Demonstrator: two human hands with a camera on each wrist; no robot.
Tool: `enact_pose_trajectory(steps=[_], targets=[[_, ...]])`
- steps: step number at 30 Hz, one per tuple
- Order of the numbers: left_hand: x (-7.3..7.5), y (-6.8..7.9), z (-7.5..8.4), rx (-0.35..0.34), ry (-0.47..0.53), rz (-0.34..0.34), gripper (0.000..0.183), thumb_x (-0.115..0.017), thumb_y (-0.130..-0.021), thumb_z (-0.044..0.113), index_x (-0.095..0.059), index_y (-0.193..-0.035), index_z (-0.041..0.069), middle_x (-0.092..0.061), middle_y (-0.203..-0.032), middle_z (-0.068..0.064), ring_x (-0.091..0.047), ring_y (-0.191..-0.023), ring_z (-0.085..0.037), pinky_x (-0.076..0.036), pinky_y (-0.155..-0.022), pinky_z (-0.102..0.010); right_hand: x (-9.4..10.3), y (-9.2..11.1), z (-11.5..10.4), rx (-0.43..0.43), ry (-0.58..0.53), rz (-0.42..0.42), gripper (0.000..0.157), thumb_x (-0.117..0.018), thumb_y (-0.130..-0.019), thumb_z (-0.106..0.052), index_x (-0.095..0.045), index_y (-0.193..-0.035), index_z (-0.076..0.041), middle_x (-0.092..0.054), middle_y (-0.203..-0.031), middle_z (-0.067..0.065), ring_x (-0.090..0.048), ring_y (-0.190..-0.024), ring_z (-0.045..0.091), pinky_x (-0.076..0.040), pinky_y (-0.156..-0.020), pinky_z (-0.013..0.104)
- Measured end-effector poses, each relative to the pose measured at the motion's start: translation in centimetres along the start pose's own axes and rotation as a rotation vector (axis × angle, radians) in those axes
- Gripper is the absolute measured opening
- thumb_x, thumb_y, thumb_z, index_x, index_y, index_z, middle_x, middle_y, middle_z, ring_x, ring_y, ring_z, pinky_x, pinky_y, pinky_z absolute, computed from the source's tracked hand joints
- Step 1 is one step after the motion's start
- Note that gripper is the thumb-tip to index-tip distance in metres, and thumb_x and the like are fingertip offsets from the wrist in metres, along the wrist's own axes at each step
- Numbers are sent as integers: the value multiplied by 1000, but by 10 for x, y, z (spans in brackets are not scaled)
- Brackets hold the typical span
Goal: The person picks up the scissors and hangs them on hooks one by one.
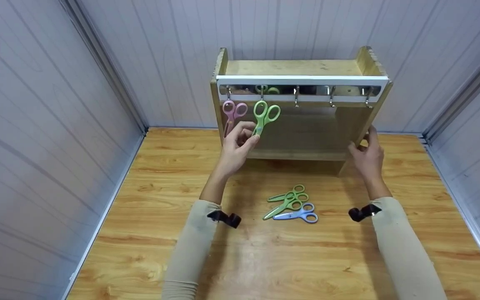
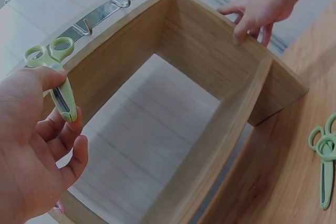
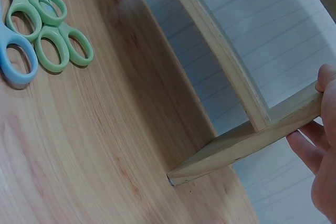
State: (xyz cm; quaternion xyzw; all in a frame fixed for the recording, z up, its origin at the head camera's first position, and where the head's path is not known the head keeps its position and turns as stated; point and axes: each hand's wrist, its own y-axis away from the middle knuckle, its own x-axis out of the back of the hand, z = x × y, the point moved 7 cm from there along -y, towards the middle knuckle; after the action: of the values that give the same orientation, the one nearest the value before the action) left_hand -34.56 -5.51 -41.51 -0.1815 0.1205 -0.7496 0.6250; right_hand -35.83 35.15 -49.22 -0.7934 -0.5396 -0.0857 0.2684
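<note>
My left hand (image 1: 236, 150) pinches a pair of green scissors (image 2: 64, 90) by the closed blades, handles up. One handle loop overlaps the second hook (image 1: 262, 92) of the rack's hook strip (image 1: 279, 98) in the head view. Pink scissors (image 1: 235, 109) hang from the first hook, just left of it, partly behind my fingers. My right hand (image 1: 367, 156) grips the right side panel (image 3: 236, 148) of the wooden rack (image 1: 294, 67), thumb on the front edge and fingers behind. On the table before the rack lie two green scissors (image 1: 283, 207) and blue scissors (image 1: 300, 214), overlapping.
Three more metal hooks, one of them the middle hook (image 1: 296, 96), carry nothing on the right of the strip. The rack stands at the back of the wood-grain table (image 1: 152, 241), close to the panelled wall (image 1: 173, 62). Side walls bound the table left and right.
</note>
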Motion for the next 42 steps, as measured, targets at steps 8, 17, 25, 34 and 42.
enact_pose_trajectory(steps=[8,17,25,34,42], targets=[[-1,-2,0,-2,4,7,25,-68,-107,4,-65,-130,-5,-64,-87,6,-53,-75,-6,-42,-70,-22,-1,1,1,-3,-12,8,72,-65,-105,-10,-39,-172,-15,-63,-156,34,-73,-126,58,-46,-77,-1],[-1,-4,-3,1,-1,21,24,-68,-107,2,-65,-130,-5,-62,-87,7,-52,-75,-6,-42,-70,-21,0,2,1,-3,-9,4,74,-67,-105,-10,-39,-173,-18,-65,-154,33,-74,-124,58,-45,-75,-2],[-2,-8,-10,2,22,32,23,-69,-107,4,-66,-129,-2,-62,-85,3,-54,-75,-8,-44,-69,-22,0,1,-1,-1,-9,9,73,-68,-106,-8,-39,-172,-17,-64,-156,33,-73,-129,54,-45,-79,-2],[-1,-12,-28,14,15,50,22,-72,-105,9,-70,-127,5,-61,-81,7,-56,-73,-8,-45,-68,-23,-1,0,-1,7,-8,16,70,-66,-105,-8,-41,-171,-15,-65,-154,33,-74,-127,54,-46,-79,-1],[-1,-9,-27,25,1,45,25,-72,-106,10,-69,-130,1,-61,-83,8,-54,-74,-8,-43,-68,-23,-1,0,-1,3,-47,-4,72,-66,-105,-9,-40,-172,-18,-63,-158,33,-72,-125,61,-49,-75,0]])
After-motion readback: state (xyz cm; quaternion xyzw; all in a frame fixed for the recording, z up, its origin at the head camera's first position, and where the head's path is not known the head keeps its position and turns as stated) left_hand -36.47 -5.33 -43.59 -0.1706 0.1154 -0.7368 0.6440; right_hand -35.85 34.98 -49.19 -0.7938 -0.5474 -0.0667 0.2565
